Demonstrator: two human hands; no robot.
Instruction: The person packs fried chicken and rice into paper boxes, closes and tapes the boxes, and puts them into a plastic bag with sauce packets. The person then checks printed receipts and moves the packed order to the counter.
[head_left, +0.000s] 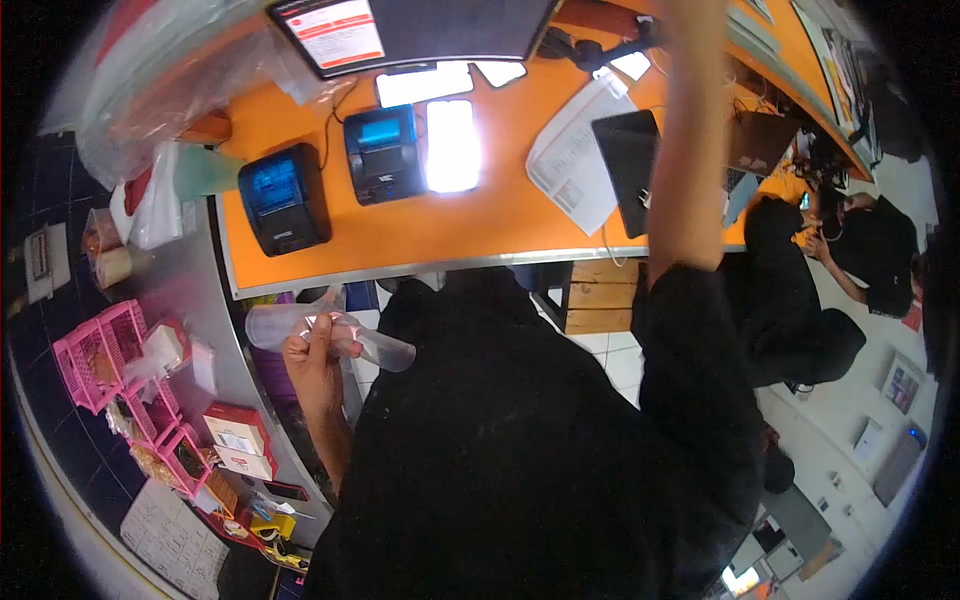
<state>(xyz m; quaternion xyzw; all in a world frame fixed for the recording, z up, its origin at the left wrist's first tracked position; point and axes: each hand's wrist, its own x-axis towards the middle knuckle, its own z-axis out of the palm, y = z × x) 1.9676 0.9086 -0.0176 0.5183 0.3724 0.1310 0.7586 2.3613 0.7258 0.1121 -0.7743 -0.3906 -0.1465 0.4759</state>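
Plastic cups (388, 350) are hanging in the left hand (312, 368) between eight and nine o'clock, just short of the near edge of the orange counter (480, 228), which is spreading across the top of the view. Picking up is looking done; letting go is looking undone, since the hand is bearing the cups clear of the counter. No filling is showing inside them, though blur is making that uncertain.

Above, the right forearm (688, 170) is stretching over the counter between one and two o'clock and passing out of view. The right hand is lying beyond the top edge, so I cannot tell whether it is spreading, closing or pinching anything, nor how far its reach is getting.

On the counter, the monitor (430, 35) is standing near twelve o'clock, one small printer (385, 158) is sitting at eleven and another printer (284, 200) at ten. Papers (572, 160) are lying at one o'clock.

Down at the smallest scale, the left thumb is pressing against the plastic and the fingers are curling around it, pinching the cups where they are meeting. They are tilting on their sides, pointing different ways; their exact number is staying unclear.
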